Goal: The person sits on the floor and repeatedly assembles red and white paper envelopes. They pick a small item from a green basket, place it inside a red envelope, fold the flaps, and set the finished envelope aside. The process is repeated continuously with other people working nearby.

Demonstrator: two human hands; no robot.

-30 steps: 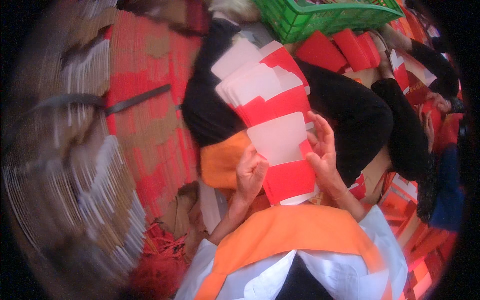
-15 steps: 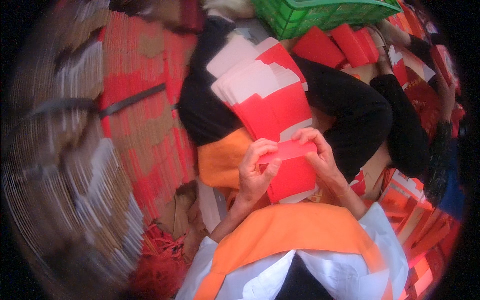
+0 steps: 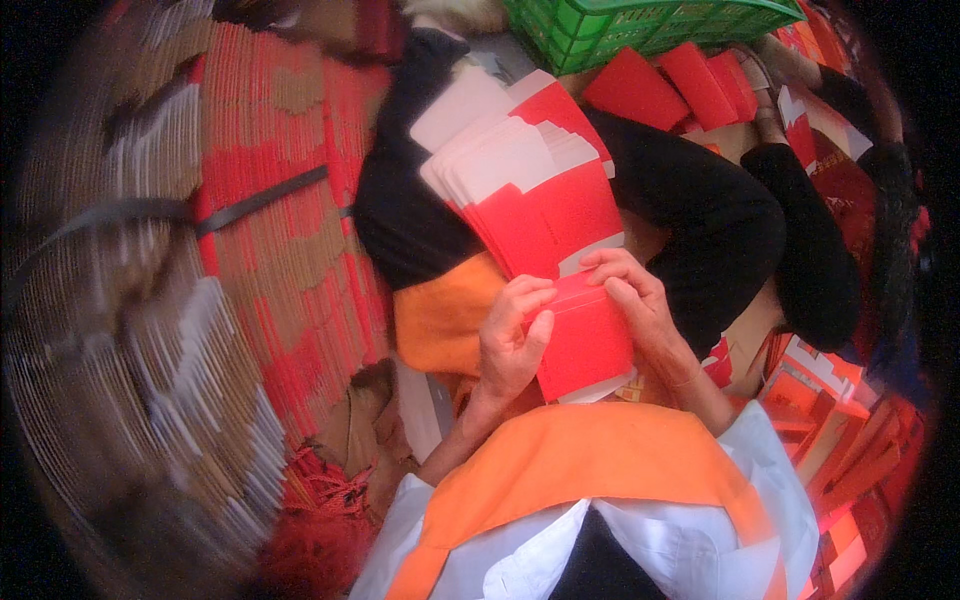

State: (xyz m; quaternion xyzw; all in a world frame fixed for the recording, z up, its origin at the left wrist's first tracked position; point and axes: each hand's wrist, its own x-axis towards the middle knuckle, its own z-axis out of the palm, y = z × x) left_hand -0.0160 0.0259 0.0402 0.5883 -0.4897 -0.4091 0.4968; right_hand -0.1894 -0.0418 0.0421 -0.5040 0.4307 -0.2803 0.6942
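A red card blank [image 3: 588,350] with crease lines along its far side lies over my lap. My left hand [image 3: 512,335] pinches its left edge, the thumb on top and fingers curled at the far crease. At the right far corner, my right hand [image 3: 636,298] grips the same blank with thumb and bent fingers. Just beyond both hands, a fanned pile of red and white card blanks [image 3: 545,215] rests across my legs. The undersides of the fingers are hidden.
Strapped stacks of cardboard [image 3: 275,230] stand on the left. A green plastic crate [image 3: 660,35] is at the far side, with red card pieces [image 3: 635,92] beside it. Another person's dark-clothed leg [image 3: 810,260] and red-orange packaging [image 3: 830,400] lie to the right.
The narrow strip raised between my hands has folded down toward the far side, so more of the blank's red face shows. My right thumb has shifted slightly up and left.
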